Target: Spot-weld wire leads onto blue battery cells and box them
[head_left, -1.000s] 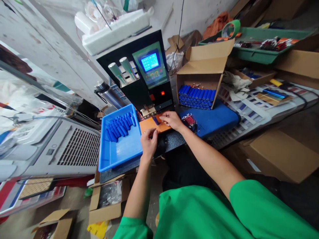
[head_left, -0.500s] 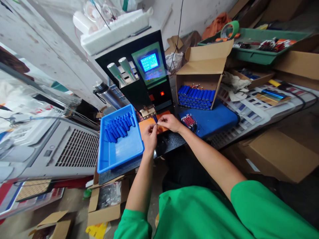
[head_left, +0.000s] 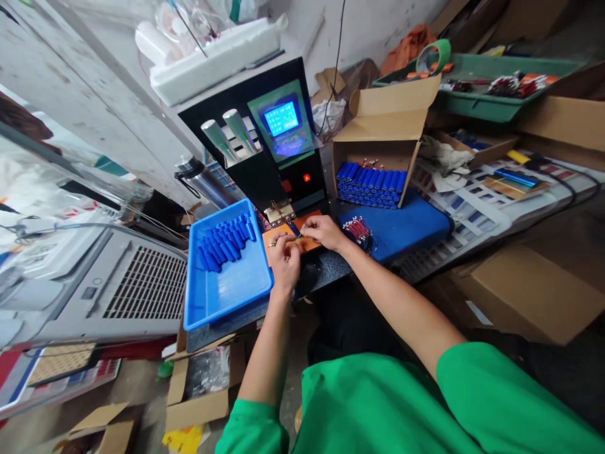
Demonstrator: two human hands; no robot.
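My left hand (head_left: 285, 257) is bent over the orange plate (head_left: 275, 236), its fingers curled and a ring on one of them. What it holds, if anything, is too small to tell. Close beside it on the right, my right hand (head_left: 324, 231) pinches something small and thin. A blue cylinder (head_left: 293, 227) lies between the hands, at the metal contacts (head_left: 280, 213) of a black machine (head_left: 255, 183) with a lit screen (head_left: 282, 118). To the left, a blue tray (head_left: 241, 284) holds several blue cylinders (head_left: 224, 243).
An open cardboard box (head_left: 392, 113) of blue cylinders stands right of the machine. Red and black wires (head_left: 358, 232) lie on a blue surface (head_left: 406, 230). A steel flask (head_left: 205, 181) stands behind the tray. A green tray (head_left: 496, 107) sits at the back right.
My left hand's fingers have shifted and spread a little over the orange plate. My right hand has stayed nearly in place, with its pinch slightly further from the left fingertips.
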